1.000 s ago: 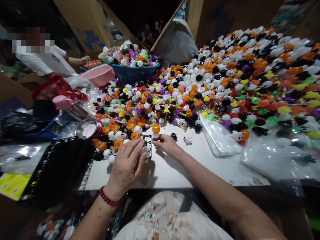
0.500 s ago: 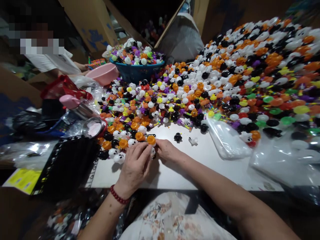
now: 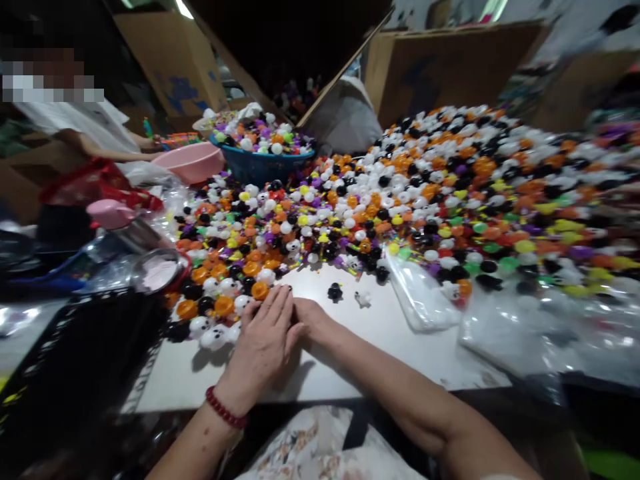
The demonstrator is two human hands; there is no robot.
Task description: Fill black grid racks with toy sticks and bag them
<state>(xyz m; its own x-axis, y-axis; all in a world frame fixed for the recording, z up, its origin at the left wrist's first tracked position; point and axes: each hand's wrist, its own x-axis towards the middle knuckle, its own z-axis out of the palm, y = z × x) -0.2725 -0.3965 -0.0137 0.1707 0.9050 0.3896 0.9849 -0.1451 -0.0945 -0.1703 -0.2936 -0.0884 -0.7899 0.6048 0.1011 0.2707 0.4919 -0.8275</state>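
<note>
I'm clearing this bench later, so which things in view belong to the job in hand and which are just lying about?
Apparently in the job:
left hand and right hand, close together; anything held is hidden
white ghost figures and orange pieces beside the left hand

Probably just lying about:
pink-topped metal container
red bag

One black plastic toy [image 3: 335, 291] and one white plastic toy [image 3: 363, 298] lie off the multicoloured heap [image 3: 360, 220]. There is one blue plastic tub [image 3: 267, 167] and one pink plastic basin [image 3: 193, 165].
</note>
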